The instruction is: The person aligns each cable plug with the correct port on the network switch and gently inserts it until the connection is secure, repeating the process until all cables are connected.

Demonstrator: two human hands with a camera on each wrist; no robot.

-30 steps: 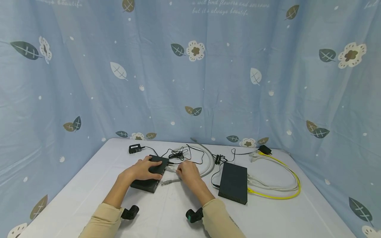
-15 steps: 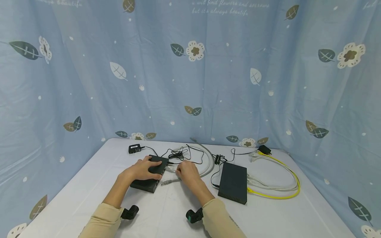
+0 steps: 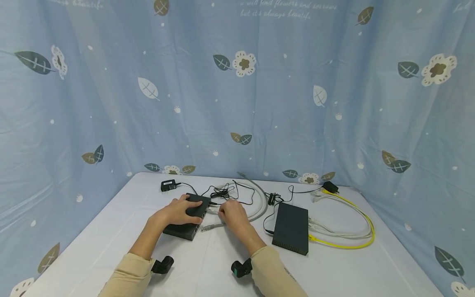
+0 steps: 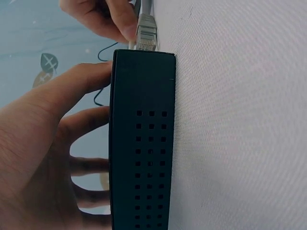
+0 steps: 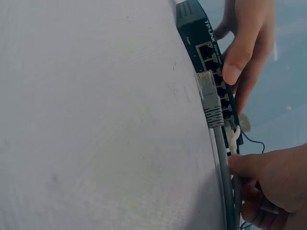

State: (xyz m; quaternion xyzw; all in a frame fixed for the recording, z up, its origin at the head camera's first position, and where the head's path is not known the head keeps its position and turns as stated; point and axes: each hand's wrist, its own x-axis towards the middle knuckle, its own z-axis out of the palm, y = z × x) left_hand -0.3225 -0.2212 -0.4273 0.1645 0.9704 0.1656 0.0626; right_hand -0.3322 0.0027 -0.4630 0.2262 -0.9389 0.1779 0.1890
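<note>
A black TP-Link network switch lies on the white table, its row of ports facing right. My left hand rests over its top with spread fingers, the thumb by the port edge in the right wrist view. My right hand pinches a white network cable between thumb and fingers close behind its plug, which sits at a port near the switch's far end. A loose grey network cable lies alongside on the table, its clear plug beside the nearer ports.
A second black switch stands to the right, with white cables and a yellow cable at its right side. Black power adapters lie towards the back, with a bundled black cord between. A patterned blue curtain hangs behind.
</note>
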